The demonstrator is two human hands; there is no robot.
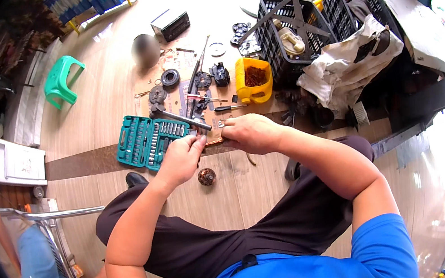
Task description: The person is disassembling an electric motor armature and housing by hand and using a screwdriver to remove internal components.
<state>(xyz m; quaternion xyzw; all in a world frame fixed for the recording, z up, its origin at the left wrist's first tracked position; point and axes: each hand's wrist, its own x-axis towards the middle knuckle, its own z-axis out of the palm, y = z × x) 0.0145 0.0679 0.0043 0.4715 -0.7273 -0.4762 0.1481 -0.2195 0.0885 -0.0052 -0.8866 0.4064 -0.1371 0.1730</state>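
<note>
My left hand (182,159) is closed, with thumb and fingers pressed together near the corner of a teal socket set case (150,140). My right hand (253,133) is closed too, its fingers pinched. A thin reddish-orange strip (213,142) spans the gap between both hands and seems gripped at each end; its exact kind is unclear. Just beyond the fingertips lies a dark bar (189,121), slanting over the case's edge. A small shiny metal piece (221,122) shows by my right fingers. Nearer me, a round copper-brown motor part (207,176) rests on the floor.
Past my hands, a screwdriver (229,107), black ring (170,78) and several dark machine parts lie on cardboard. A cut yellow jug (254,80) holds brown pieces. Black crates (295,32) stand right, a green stool (64,81) far left. Another person's blue shorts (53,271) show lower left.
</note>
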